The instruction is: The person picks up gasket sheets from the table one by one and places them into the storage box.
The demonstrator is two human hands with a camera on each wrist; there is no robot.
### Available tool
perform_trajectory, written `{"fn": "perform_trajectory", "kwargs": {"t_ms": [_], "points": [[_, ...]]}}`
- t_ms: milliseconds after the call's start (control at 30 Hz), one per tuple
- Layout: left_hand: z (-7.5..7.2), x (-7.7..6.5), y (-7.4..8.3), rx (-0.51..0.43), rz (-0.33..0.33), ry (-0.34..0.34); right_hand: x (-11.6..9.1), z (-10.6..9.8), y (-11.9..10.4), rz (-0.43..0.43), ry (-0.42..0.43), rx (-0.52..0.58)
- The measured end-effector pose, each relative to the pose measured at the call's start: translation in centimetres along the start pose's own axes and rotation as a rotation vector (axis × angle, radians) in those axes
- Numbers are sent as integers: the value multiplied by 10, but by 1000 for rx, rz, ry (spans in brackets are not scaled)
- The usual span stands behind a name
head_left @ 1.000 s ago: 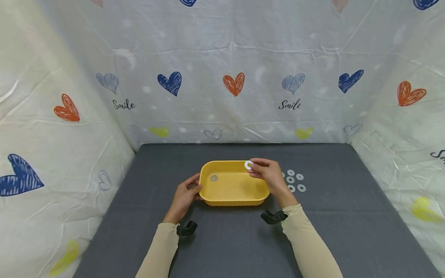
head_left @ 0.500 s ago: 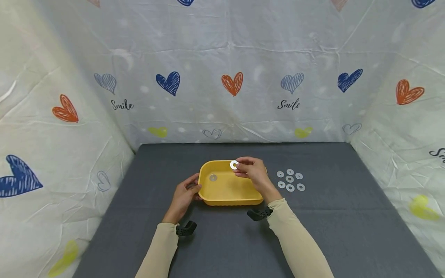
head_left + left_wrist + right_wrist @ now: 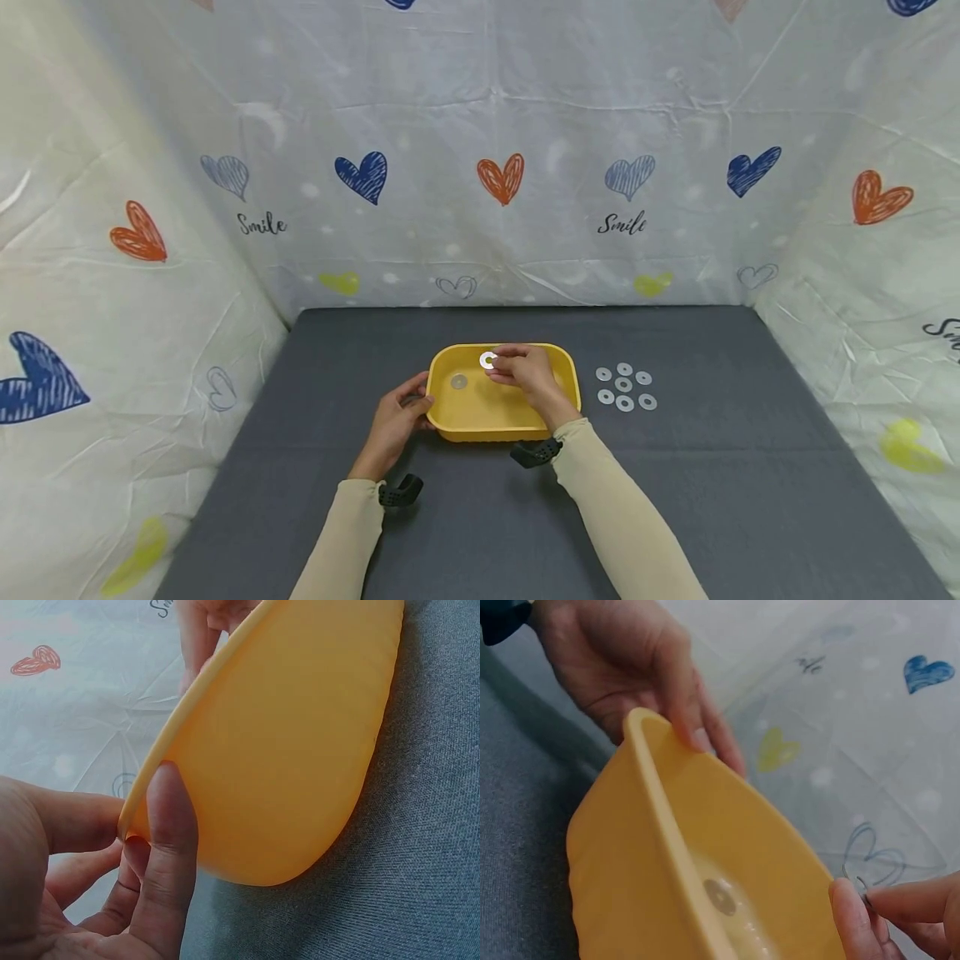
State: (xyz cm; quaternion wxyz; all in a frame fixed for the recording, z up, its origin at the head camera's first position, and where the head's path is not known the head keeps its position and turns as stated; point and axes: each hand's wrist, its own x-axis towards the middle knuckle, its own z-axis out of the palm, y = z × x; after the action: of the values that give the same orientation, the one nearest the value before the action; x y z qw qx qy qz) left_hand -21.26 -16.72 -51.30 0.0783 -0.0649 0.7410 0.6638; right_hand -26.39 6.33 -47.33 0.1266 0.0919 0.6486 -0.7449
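A yellow plastic tray [image 3: 480,415] stands on the dark cloth. My left hand [image 3: 393,427] grips its left end in the head view; in the left wrist view the thumb [image 3: 171,832] presses the outer wall below the rim. Over the tray, my right hand [image 3: 531,377] pinches a flat metal washer [image 3: 483,360] between thumb and fingertips, apart from the tray floor. The right wrist view shows this washer [image 3: 859,887] nearly edge-on. Another washer [image 3: 721,898] lies flat inside the tray, toward its left end.
Several loose washers [image 3: 623,384] lie grouped on the dark tablecloth [image 3: 720,467] to the right of the tray. A white curtain [image 3: 420,233] printed with hearts encloses the back and sides. Each wrist wears a black camera band [image 3: 536,453].
My right hand has moved left across the tray with the pinched washer, uncovering the loose washers and the tray's right end. The left hand keeps its hold.
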Motion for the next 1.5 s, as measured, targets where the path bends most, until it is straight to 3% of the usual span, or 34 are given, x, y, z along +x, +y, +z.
{"fn": "perform_trajectory", "kwargs": {"t_ms": [700, 1067, 1333, 1500], "points": [[-3, -3, 1, 16, -8, -14, 19, 22, 15, 104, 11, -134], [-2, -13, 18, 19, -31, -30, 20, 26, 18, 120, 27, -171], [-2, -4, 2, 8, -13, -7, 23, 24, 24, 140, 16, -203], [-1, -2, 1, 19, 5, 5, 23, 23, 23, 157, -13, -210]]}}
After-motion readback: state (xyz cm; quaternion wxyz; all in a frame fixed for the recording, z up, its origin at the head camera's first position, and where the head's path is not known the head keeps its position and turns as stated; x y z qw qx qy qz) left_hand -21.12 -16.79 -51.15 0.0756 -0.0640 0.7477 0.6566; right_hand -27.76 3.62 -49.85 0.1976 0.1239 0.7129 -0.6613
